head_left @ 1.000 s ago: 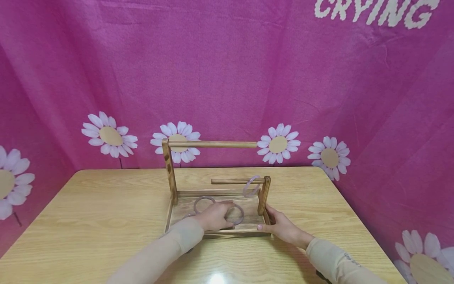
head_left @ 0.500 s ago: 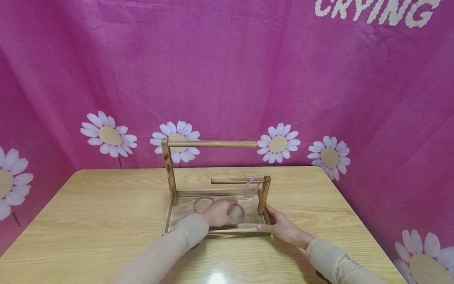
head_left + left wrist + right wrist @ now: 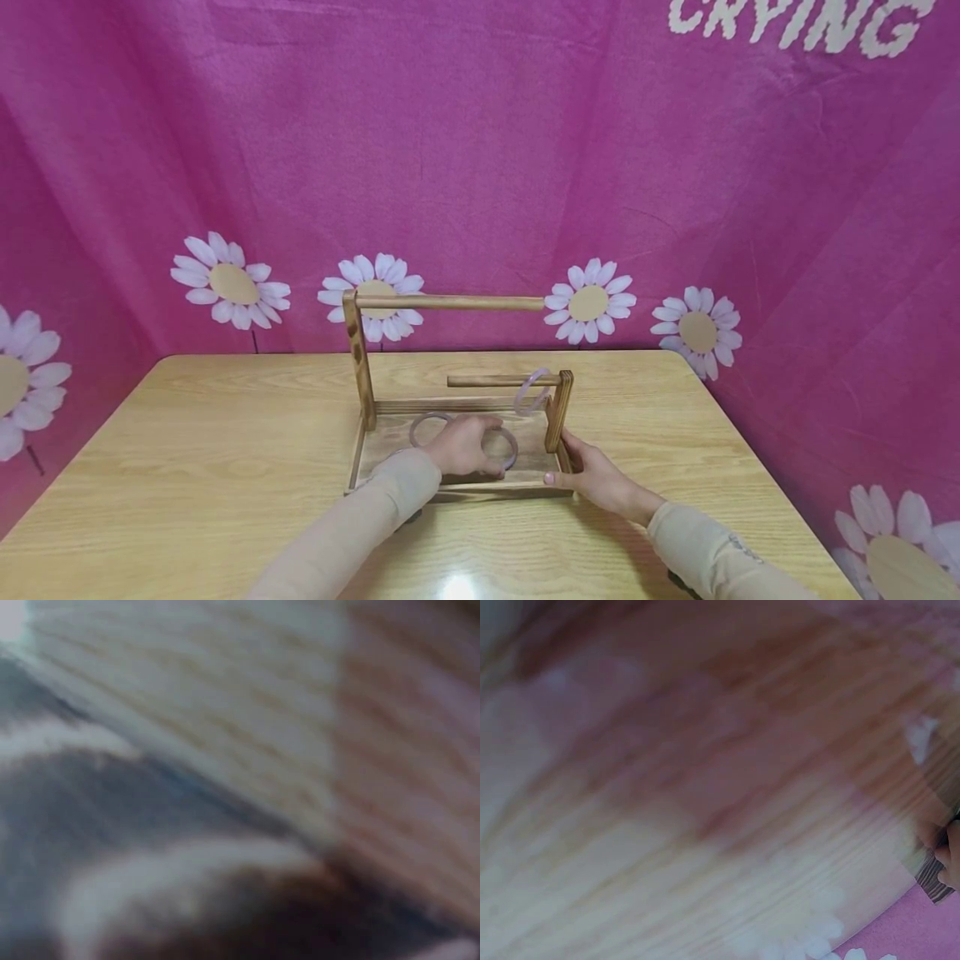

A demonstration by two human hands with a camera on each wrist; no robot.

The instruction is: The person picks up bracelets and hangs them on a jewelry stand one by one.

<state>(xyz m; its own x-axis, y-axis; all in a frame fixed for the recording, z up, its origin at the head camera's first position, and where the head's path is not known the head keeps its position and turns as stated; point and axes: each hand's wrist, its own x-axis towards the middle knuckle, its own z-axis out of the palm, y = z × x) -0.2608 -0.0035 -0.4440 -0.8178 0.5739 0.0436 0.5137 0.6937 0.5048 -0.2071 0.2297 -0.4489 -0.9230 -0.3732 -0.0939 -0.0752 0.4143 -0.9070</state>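
A wooden bangle stand [image 3: 360, 367] has a shallow tray base, a tall left post and a short right post, each with a bar. My left hand [image 3: 459, 446] reaches over the tray, thumb and fingers curved round the left part of a lilac bangle [image 3: 515, 451], whose right side shows. A second bangle [image 3: 412, 428] lies to the left, partly behind the hand. Another lilac bangle [image 3: 519, 401] hangs on the short bar [image 3: 480, 382] near its post. My right hand [image 3: 597, 482] grips the tray's right end, thumb at the front edge, other fingers by the short post.
The stand is on a light wooden table [image 3: 225, 433]. A pink curtain [image 3: 480, 167] with daisies closes off the back and sides. The tall bar [image 3: 450, 303] points right, its end free. Both wrist views are blurred, mostly wood grain.
My left hand has shifted slightly right and away from me over the tray, and the bangle at its fingers has moved a little. The right hand stays where it was.
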